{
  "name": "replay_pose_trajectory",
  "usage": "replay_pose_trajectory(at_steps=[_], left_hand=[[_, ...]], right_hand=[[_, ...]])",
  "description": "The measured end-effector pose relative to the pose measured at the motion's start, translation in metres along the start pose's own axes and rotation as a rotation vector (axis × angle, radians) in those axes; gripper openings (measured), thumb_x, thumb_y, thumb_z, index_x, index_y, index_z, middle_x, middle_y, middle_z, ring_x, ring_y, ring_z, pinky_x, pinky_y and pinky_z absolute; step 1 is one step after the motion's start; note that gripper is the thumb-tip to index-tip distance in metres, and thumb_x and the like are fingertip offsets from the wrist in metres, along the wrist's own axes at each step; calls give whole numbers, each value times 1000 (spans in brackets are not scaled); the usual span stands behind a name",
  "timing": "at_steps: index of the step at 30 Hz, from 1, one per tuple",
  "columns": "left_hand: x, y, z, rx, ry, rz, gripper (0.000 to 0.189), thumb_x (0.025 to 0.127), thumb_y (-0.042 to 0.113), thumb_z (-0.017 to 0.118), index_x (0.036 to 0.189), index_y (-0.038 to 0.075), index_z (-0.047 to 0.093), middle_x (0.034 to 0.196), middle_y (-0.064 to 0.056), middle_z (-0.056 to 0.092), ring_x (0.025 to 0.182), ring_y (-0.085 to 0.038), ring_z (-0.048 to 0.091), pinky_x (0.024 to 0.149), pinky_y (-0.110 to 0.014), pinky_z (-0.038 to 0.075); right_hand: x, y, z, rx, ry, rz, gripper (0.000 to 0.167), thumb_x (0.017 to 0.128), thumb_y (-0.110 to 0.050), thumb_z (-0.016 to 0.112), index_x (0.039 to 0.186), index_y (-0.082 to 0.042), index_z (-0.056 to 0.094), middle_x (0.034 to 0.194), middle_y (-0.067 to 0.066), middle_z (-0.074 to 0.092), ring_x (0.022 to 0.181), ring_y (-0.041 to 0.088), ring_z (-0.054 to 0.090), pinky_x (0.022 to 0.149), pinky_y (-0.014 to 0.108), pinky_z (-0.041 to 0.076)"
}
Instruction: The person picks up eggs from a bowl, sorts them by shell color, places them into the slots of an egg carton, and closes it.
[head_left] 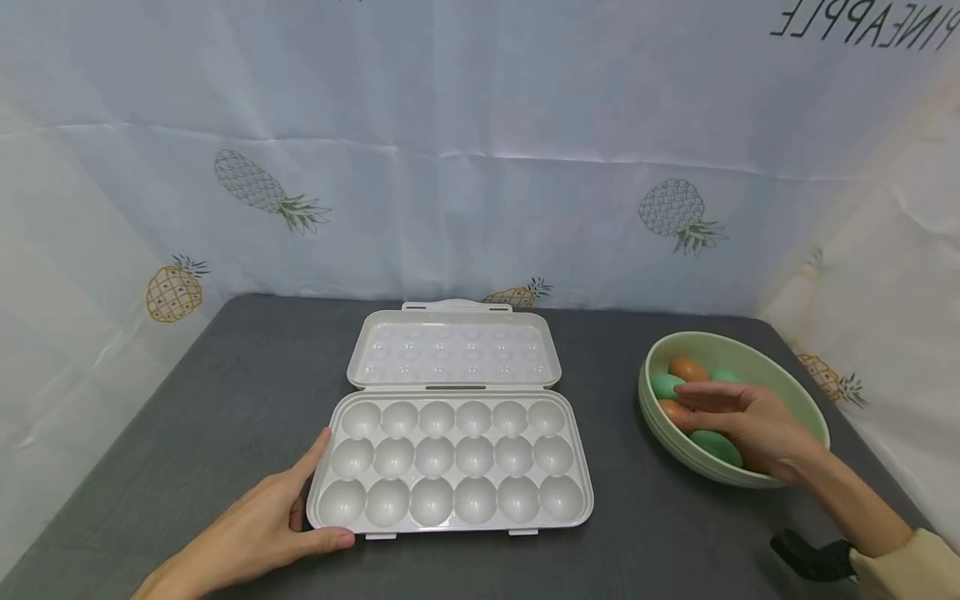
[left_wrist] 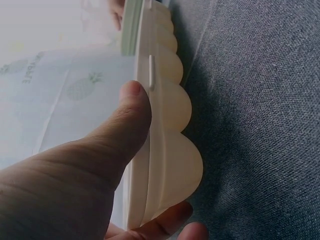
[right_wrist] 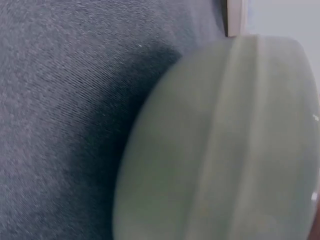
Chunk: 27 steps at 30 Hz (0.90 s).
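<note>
A white plastic egg box lies with its lid folded back, its round cups holding nothing. My left hand grips the box's near left corner, thumb on the front edge and fingers along the left side. In the left wrist view, the thumb presses the rim while fingertips show under the end cup. My right hand reaches into a pale green bowl, fingers and thumb spread apart over the eggs. Beside it are orange eggs and green eggs. The right wrist view shows only the bowl's outside.
The box's raised lid lies toward the back of the dark grey table. A pineapple-print curtain hangs behind and at both sides. A black strap-like object sits by the right wrist.
</note>
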<state>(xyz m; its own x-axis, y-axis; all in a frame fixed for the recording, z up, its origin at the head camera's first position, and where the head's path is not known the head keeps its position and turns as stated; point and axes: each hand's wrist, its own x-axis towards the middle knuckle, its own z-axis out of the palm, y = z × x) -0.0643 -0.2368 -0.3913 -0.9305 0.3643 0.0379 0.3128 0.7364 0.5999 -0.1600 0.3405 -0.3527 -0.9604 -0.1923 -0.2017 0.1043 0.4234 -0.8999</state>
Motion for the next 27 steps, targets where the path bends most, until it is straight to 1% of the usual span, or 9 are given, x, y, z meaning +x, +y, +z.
replay_pose_trajectory(at_steps=[2,5,10,13,14,17,19,21,27], left_hand=[[0,0,0,0,2,0,121,81,47,85,163,1,10,57,19,43,51,7,39,51,-16,36],[0,-1,0,-3,3,2,121,81,46,85,164,2,10,57,19,43,51,7,39,50,-16,36],[0,-2,0,2,12,10,121,80,47,85,164,3,10,57,20,43,51,7,39,50,-15,36],[0,-2,1,5,14,15,120,80,47,85,164,3,11,57,20,42,51,7,38,50,-15,36],[0,-2,1,5,14,16,120,80,47,85,164,3,11,57,20,42,51,7,38,50,-15,36],[0,-3,1,7,20,25,120,80,47,85,163,1,12,56,20,42,50,8,38,50,-15,36],[0,-3,1,6,22,28,119,80,47,85,163,0,13,56,21,42,50,8,38,49,-15,36],[0,-3,0,4,23,28,119,80,47,85,163,0,13,56,21,42,50,8,38,49,-15,36],[0,-3,0,4,21,15,120,80,47,85,163,1,13,57,20,42,50,8,38,49,-15,35]], right_hand=[[1,0,2,35,-12,-3,41,94,-9,73,135,-10,66,116,-22,72,106,-8,67,87,11,53],[3,1,3,23,-10,-22,41,93,-8,73,134,-8,67,115,-24,72,105,-9,67,86,11,53],[9,2,8,-74,16,-20,48,90,-14,78,136,-6,65,113,-28,70,103,-13,64,84,14,54],[13,3,10,-118,23,-7,51,90,-16,79,137,-1,63,112,-25,70,101,-14,63,83,17,56],[14,3,11,-138,28,1,52,90,-17,79,136,0,63,113,-22,70,100,-15,62,83,18,56],[16,2,13,-195,22,8,55,91,-17,78,137,5,60,121,-3,72,96,-14,61,81,22,58],[17,2,14,-227,15,8,55,92,-16,77,138,7,59,127,12,70,95,-13,61,80,23,58],[19,1,14,-238,3,9,54,93,-15,75,139,8,57,131,22,66,93,-11,61,78,25,59],[21,0,16,-243,-7,18,52,94,-14,73,139,9,57,135,27,62,94,-13,59,78,25,58]])
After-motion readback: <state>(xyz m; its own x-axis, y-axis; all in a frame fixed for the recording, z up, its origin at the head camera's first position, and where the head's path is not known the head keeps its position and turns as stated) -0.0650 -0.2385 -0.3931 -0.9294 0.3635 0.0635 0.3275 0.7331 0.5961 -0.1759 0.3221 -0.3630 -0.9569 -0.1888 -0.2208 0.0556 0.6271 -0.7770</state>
